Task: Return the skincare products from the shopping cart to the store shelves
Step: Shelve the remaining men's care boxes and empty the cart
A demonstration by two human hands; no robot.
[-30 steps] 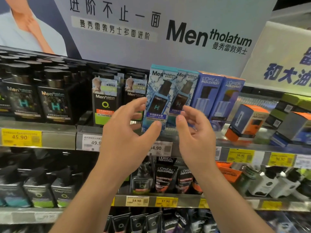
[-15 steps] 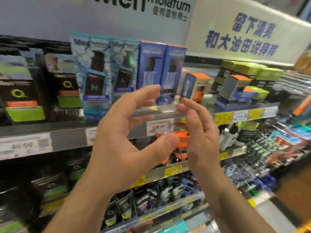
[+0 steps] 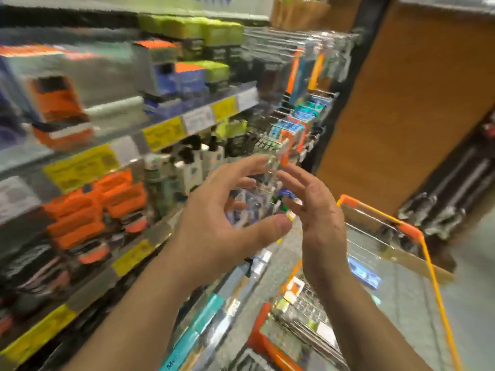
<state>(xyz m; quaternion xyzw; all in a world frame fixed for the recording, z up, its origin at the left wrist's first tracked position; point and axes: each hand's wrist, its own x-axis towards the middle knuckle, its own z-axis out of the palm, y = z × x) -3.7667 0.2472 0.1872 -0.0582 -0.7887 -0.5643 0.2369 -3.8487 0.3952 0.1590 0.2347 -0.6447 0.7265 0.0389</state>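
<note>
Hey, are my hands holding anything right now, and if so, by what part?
Nothing. The left hand and right hand are both empty, fingers spread, raised between the shelves and the cart.

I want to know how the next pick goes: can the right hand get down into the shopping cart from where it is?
Probably yes. The right hand is open, holds nothing, and hovers above the shopping cart, whose top is open. Nothing lies between them, though blur hides what is inside.
</note>
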